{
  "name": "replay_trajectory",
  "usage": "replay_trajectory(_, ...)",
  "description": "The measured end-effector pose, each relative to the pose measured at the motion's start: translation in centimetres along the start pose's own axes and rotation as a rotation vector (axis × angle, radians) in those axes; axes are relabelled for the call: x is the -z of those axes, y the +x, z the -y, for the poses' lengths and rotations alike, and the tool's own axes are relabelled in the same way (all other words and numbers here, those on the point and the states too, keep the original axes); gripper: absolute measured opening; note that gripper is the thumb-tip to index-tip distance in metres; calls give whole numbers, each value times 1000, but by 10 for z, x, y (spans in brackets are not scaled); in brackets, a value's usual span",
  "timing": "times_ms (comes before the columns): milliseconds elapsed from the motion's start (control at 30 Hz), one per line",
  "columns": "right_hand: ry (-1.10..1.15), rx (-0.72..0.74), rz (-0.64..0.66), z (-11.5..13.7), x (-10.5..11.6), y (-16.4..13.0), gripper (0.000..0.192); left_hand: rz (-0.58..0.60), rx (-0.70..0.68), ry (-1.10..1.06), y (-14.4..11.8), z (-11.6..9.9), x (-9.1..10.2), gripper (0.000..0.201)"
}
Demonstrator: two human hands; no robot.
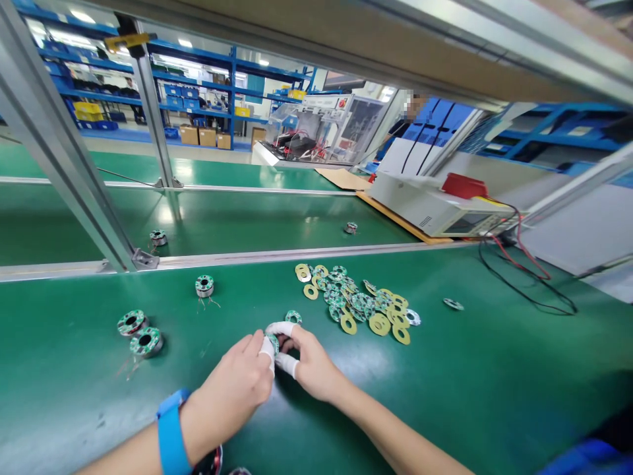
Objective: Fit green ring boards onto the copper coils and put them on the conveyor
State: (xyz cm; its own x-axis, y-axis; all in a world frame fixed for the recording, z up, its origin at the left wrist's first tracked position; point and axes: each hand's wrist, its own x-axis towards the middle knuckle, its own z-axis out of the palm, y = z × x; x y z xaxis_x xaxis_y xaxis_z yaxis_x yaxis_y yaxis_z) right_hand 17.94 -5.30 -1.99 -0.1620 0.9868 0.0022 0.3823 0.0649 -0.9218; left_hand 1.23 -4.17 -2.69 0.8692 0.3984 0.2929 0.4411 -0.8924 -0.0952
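Observation:
My left hand (244, 373), with a blue band at the wrist, is closed on a small green ring-shaped circuit board (273, 344). White covers sit on some fingertips of both hands. From the other side my right hand (309, 363) curls its thumb and forefinger around the same board; whether a coil lies beneath it is hidden by the fingers. Just beyond the right fingertips another ring-shaped circuit board (293, 317) lies flat. A loose heap of green ring boards (362, 303) and yellow rings (380, 324) spreads behind my right hand.
Wound coils topped with green boards (146, 342) stand at the left, another coil (204, 286) further back. A single board (453, 304) lies at the right. Aluminium posts (64, 132) and a rail frame the green bench. A beige instrument (440, 204) with cables stands behind.

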Motion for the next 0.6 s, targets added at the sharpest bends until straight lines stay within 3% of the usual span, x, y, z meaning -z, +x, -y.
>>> replay_trajectory(100,52,8,68,3,7,2,34,39,58,-55,3,0,2,21)
replay_trajectory(200,128,-10,107,6,20,4,34,107,196,-318,9,14,15,27)
replay_trajectory(300,148,-65,12,6,31,8,27,50,351,-639,10,38,31,42)
replay_trajectory(400,157,-133,-89,6,35,10,24,36,455,-813,8,52,41,51)
replay_trajectory(600,113,-153,-157,14,33,8,27,142,461,-954,10,38,42,54)
